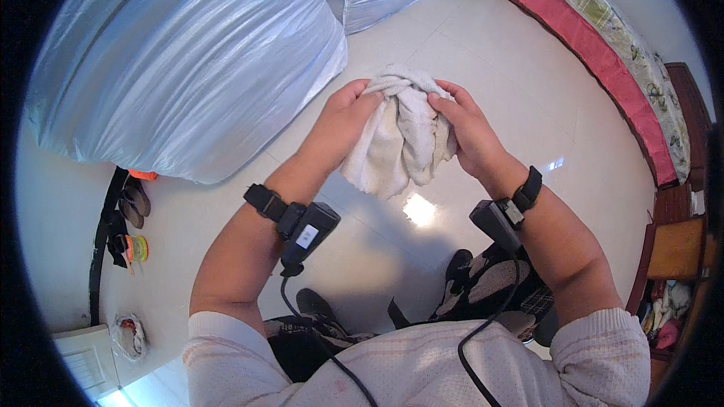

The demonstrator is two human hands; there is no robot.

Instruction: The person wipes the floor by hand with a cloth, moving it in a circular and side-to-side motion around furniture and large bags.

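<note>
A pale grey, crumpled knit cloth (404, 130) hangs in front of me above the floor. My left hand (350, 118) grips its upper left edge, the thumb lying on the fabric. On the other side, my right hand (466, 124) pinches the upper right part between thumb and fingers. Between the hands the top of the cloth is bunched into a twisted fold, and its lower end drops loose. Several fingertips are hidden behind the fabric. Each forearm wears a black strap with a small cabled device.
Large white plastic-wrapped bundles (215, 68) stand at the upper left. A bed with a red side panel (599, 62) runs along the right, near an open wooden cabinet (673, 249). Shoes (134, 203) and a plastic bag (129, 336) lie by the left wall on the tiled floor (362, 260).
</note>
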